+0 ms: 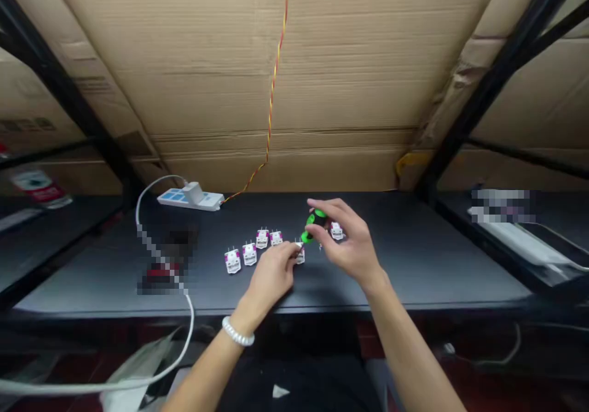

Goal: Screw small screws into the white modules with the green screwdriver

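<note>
Several small white and magenta parts (250, 252) with metal pins stand in a loose row on the dark table (414, 265). My left hand (271, 274), with a pearl bracelet on its wrist, pinches one of these parts (300, 254) against the table. My right hand (347, 240) is closed around a green and black tool (313, 225), held just above that part. Another white part (337, 231) lies behind my right hand's fingers.
A white and blue power strip (188, 197) with a plugged adapter sits at the back left; its white cable (188, 314) loops over the table's front edge. A red and yellow twisted wire (273, 87) hangs down the cardboard back wall. Black frame bars stand at both sides.
</note>
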The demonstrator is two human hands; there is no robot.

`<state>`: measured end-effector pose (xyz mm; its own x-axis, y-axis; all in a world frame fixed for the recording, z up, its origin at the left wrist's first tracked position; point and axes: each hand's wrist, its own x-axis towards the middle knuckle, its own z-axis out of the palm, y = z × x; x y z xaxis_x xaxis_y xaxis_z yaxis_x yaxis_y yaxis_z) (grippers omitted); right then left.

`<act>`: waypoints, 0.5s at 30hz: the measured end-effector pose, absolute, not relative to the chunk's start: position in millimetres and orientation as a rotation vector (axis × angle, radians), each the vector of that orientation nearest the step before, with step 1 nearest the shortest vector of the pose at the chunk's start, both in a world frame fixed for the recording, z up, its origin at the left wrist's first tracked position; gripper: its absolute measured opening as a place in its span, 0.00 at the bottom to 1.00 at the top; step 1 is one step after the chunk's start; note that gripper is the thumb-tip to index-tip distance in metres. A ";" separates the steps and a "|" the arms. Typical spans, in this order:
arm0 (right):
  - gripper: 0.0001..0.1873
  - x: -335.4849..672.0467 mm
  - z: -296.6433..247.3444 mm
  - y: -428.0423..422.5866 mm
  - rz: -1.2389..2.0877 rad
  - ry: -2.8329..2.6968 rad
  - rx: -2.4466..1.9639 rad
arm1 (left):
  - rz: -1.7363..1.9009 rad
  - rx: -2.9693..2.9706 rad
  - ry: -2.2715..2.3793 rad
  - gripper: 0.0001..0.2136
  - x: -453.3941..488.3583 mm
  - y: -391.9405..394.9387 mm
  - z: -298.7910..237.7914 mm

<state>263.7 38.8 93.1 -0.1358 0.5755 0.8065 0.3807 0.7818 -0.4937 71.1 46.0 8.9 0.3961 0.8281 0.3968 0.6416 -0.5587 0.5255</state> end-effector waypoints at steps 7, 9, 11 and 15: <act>0.18 255.9 101.2 53.3 0.173 -1.805 -0.752 | 0.915 2.354 1.303 0.12 72.6 45.3 11.6; 0.18 254.1 102.4 57.0 0.163 -1.820 -0.748 | 0.907 2.336 1.308 0.13 72.2 45.5 11.5; 0.18 252.2 103.5 59.1 0.143 -1.828 -0.746 | 0.910 2.335 1.313 0.13 71.7 46.0 10.7; 0.18 248.8 104.9 57.8 0.114 -1.839 -0.751 | 0.934 2.357 1.301 0.12 72.1 47.3 8.9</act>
<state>248.8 57.8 104.9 -0.2060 0.5430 0.8140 0.4382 0.7950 -0.4194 72.1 47.3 8.9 0.3815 0.8335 0.3996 0.6453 -0.5497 0.5305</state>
